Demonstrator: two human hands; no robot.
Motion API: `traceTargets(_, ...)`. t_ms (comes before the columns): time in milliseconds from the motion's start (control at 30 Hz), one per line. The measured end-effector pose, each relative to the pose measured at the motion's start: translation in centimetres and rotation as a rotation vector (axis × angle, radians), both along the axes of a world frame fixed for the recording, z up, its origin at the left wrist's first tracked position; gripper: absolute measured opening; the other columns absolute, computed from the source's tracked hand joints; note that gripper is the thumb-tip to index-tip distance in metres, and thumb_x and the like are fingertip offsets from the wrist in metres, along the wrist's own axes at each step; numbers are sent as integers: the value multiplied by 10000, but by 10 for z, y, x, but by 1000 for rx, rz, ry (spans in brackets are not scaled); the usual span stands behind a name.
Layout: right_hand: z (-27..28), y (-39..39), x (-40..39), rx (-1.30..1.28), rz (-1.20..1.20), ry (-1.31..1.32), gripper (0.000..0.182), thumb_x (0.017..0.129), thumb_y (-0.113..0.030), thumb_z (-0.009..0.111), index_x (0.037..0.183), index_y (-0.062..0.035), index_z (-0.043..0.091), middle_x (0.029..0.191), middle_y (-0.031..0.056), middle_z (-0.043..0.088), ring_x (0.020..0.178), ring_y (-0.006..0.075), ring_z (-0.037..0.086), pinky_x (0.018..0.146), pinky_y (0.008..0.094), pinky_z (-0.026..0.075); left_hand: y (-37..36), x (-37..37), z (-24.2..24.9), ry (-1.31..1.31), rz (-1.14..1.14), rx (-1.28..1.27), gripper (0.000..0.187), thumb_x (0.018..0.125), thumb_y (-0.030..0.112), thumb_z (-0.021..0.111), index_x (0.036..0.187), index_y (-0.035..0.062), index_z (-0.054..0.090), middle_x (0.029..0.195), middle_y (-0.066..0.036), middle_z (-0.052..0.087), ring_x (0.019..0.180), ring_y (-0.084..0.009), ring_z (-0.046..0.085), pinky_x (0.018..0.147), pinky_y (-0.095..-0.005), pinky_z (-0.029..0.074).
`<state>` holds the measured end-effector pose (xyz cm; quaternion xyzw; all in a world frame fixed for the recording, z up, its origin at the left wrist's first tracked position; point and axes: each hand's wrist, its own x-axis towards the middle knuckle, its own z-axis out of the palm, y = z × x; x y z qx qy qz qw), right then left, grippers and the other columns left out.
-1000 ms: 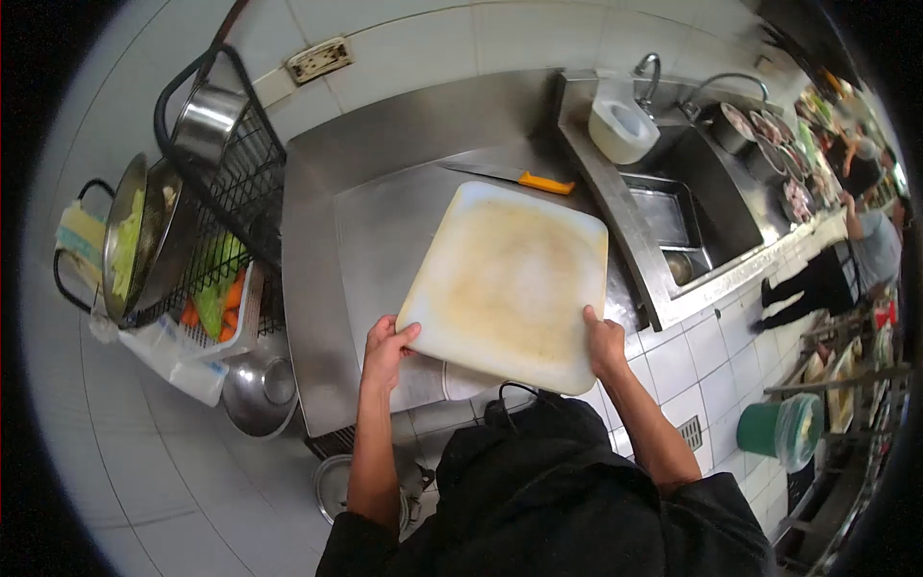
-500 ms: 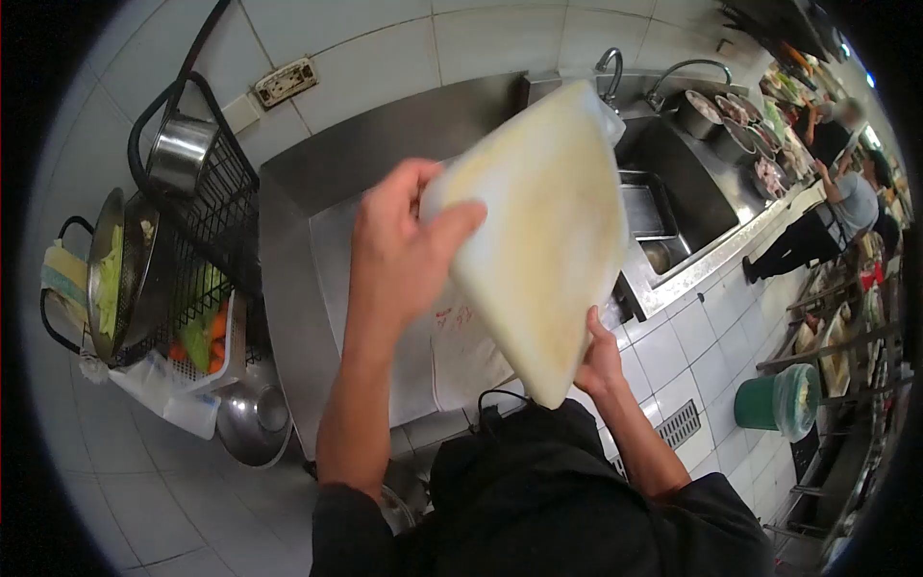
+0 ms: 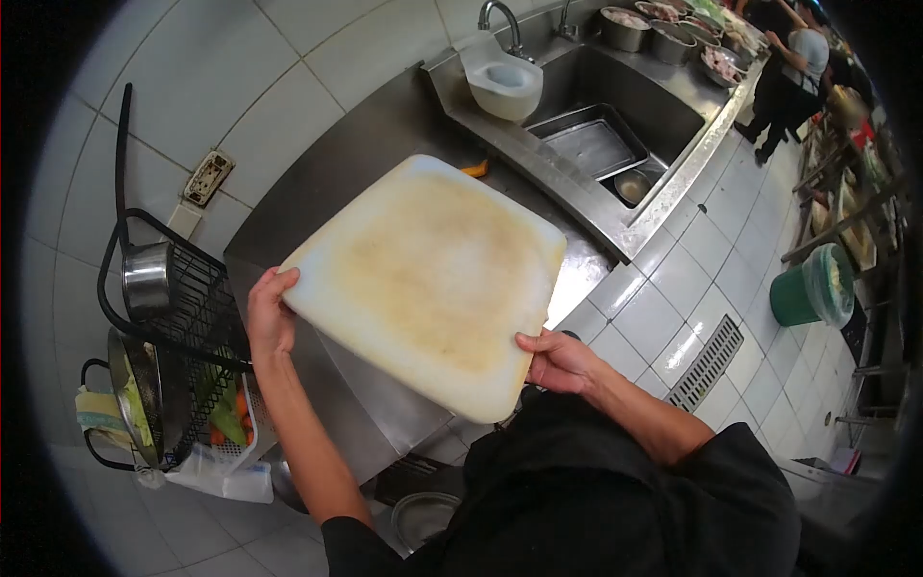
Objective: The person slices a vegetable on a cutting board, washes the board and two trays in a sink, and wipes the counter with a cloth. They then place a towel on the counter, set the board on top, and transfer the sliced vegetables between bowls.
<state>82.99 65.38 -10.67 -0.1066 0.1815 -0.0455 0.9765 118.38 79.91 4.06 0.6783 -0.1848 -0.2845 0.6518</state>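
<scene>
A thick white cutting board (image 3: 433, 279) with yellow-brown stains is held up above the steel counter (image 3: 346, 385). My left hand (image 3: 273, 310) grips its left corner, thumb on top and fingers under the edge. At the near right corner, my right hand (image 3: 560, 362) clasps the board the same way, its fingers hidden beneath. The board's broad stained face is turned up towards me. Part of a small orange thing (image 3: 474, 169) shows on the counter behind the board's far edge.
A steel sink (image 3: 663, 96) with a dark tray (image 3: 591, 144) lies beyond, a white plastic container (image 3: 502, 79) at its edge. Several pots (image 3: 623, 31) of food stand further back. A black dish rack (image 3: 197, 298) is left; a green bucket (image 3: 798, 293) and a person (image 3: 793, 67) are right.
The board has swung from a steep tilt to a flatter pose, its broad face now showing. My left hand has moved left and down with it, and the view has turned.
</scene>
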Motion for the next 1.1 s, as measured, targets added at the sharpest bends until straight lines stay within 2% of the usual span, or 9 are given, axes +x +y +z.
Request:
traceTargets(133, -6, 9, 0, -7, -49, 107, 511, 945, -148, 613, 1406, -92, 401, 1373, 84, 528, 1234, 229, 541, 1052, 440, 418, -7, 42, -60, 241, -114, -4, 186, 836, 130, 648, 970, 5, 617, 982, -91, 651, 942, -182, 606, 863, -324, 458)
traceTargets(267, -9, 21, -3, 33, -81, 134, 469, 926, -148, 642, 1353, -75, 462, 1327, 71, 566, 1220, 222, 553, 1054, 411, 425, -35, 61, -107, 295, -188, 50, 243, 847, 169, 662, 1015, -5, 640, 1015, -96, 661, 957, -184, 605, 873, -334, 457)
traceTargets(433, -26, 46, 4, 94, -89, 223, 412, 920, -151, 652, 1299, -70, 513, 1297, 77, 591, 1221, 227, 555, 1076, 393, 419, -68, 52, -141, 247, -40, 195, 351, 905, 325, 678, 1054, 8, 664, 1046, -72, 666, 925, -150, 611, 832, -308, 476)
traceTargets(533, -42, 53, 17, 101, -76, 312, 346, 948, -130, 605, 1273, -61, 510, 1253, 84, 592, 1178, 228, 569, 1063, 398, 433, -48, 27, -159, 268, 38, 34, 443, 909, 412, 668, 1116, 22, 638, 1047, -36, 668, 903, -112, 602, 780, -266, 470)
traceTargets(600, -46, 54, 26, 65, -60, 344, 308, 969, -120, 567, 1263, -65, 491, 1212, 68, 580, 1134, 222, 574, 1035, 388, 454, -26, -9, -158, 102, 277, 247, 538, 915, 488, 633, 1180, 21, 610, 1107, -49, 641, 983, -132, 574, 830, -286, 450)
traceTargets(733, -89, 63, 32, -25, 13, 352, 294, 963, -115, 572, 1241, -49, 502, 1187, 73, 580, 1084, 222, 585, 978, 377, 484, 43, -69, -198, 272, 207, 447, 898, 892, 720, 457, 1440, 10, 400, 1403, -129, 480, 1247, -228, 452, 1003, -390, 370)
traceTargets(800, -90, 65, 37, -3, 34, 326, 291, 957, -112, 579, 1229, -36, 507, 1180, 81, 581, 1065, 224, 591, 946, 362, 496, 64, -104, -218, 419, 243, 438, 965, 874, 781, 379, 1452, 9, 368, 1431, -135, 468, 1286, -261, 449, 1024, -430, 368)
traceTargets(1000, -83, 68, 45, 2, 46, 332, 237, 932, -31, 580, 1165, -8, 543, 1120, 95, 621, 953, 200, 646, 890, 348, 555, 66, -139, -241, 887, 34, -171, 867, 934, 722, 300, 1455, 33, 358, 1415, -153, 463, 1278, -314, 454, 1084, -501, 330)
traceTargets(1100, -94, 73, 50, -17, 66, 313, 225, 932, -38, 583, 1153, -15, 549, 1106, 88, 627, 952, 200, 647, 888, 350, 550, 58, -141, -243, 897, 71, -215, 929, 898, 769, 285, 1424, 12, 402, 1381, -125, 520, 1274, -296, 484, 1071, -507, 358)
